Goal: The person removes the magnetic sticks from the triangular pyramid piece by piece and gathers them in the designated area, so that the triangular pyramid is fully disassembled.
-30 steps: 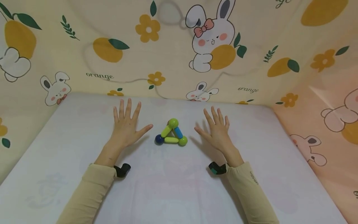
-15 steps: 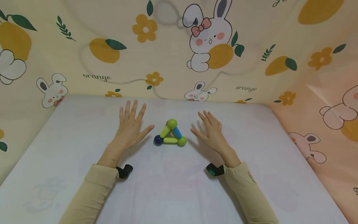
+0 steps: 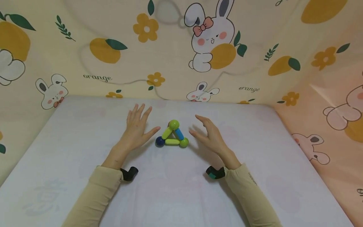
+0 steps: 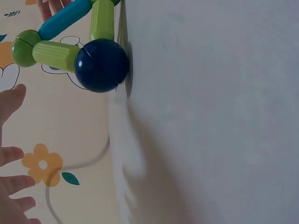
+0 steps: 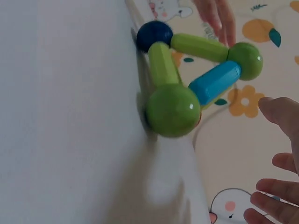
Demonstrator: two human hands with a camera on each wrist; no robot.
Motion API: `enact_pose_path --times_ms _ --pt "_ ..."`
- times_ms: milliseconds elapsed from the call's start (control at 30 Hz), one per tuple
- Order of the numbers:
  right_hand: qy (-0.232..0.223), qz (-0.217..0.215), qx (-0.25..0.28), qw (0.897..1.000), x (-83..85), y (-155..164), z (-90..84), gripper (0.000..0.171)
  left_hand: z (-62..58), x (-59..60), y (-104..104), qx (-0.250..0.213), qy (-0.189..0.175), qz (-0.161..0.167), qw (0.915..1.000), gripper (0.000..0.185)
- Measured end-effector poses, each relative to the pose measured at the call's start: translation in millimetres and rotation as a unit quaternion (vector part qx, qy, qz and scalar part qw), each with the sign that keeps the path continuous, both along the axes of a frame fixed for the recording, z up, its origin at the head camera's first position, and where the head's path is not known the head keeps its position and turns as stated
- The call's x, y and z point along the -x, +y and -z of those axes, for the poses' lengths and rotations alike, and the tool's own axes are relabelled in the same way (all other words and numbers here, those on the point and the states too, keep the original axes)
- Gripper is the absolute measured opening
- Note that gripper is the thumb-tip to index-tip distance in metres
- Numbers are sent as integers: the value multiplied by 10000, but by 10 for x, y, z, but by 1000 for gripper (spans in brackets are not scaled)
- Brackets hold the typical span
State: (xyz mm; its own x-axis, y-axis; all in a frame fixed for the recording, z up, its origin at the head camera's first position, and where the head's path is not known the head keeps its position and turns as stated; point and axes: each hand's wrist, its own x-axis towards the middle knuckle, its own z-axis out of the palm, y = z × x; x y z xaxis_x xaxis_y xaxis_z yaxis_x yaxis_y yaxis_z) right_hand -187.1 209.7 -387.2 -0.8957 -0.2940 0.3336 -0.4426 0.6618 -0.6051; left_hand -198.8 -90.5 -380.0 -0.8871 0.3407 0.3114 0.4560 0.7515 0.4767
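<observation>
At the centre of the head view, a small triangle toy of plastic rods and balls [image 3: 172, 135] stands on the white padded surface [image 3: 175, 195], with open white room on every side of it. It is built of two lime-green rods and one light-blue rod [image 3: 179, 134], joined at the corners by a dark-blue ball [image 3: 159, 142] at lower left, a green ball [image 3: 184, 142] at lower right and a green ball [image 3: 174, 124] on top. The left hand [image 3: 137, 130] lies just left of the toy with fingers straight and spread, thumb pointing toward the dark-blue ball and near it, not touching. The right hand [image 3: 208, 134] hovers just right of the toy, fingers loosely extended and relaxed, thumb close to the lower-right green ball but apart from it. Neither hand holds anything. Both arms wear pale yellow sleeves [image 3: 93, 198], each with a black wrist device [image 3: 129, 173] at the cuff. The far edge of the white surface meets a cream cloth wall printed with rabbits, oranges and flowers [image 3: 175, 47] across the upper frame; the left and right edges run diagonally toward the lower corners, where the same cloth closes them off. The wrist views show the toy close up against that cloth, with fingertips [image 5: 273, 191] at the frame edge.
</observation>
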Motion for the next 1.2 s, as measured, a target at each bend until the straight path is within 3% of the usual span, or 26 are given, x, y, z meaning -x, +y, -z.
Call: enact_pose_path --times_ms 233,633,1200 --pt "-85 -130 397 9991 11 -65 4 62 8 -8 51 -381 51 119 9992 74" --pt "-417 -291 763 9958 6 -146 36 59 -29 -35 165 -1357 -754 257 9875 70" --pt "-552 -483 1013 9922 -4 -253 101 54 39 -24 294 -2103 -636 660 9733 60"
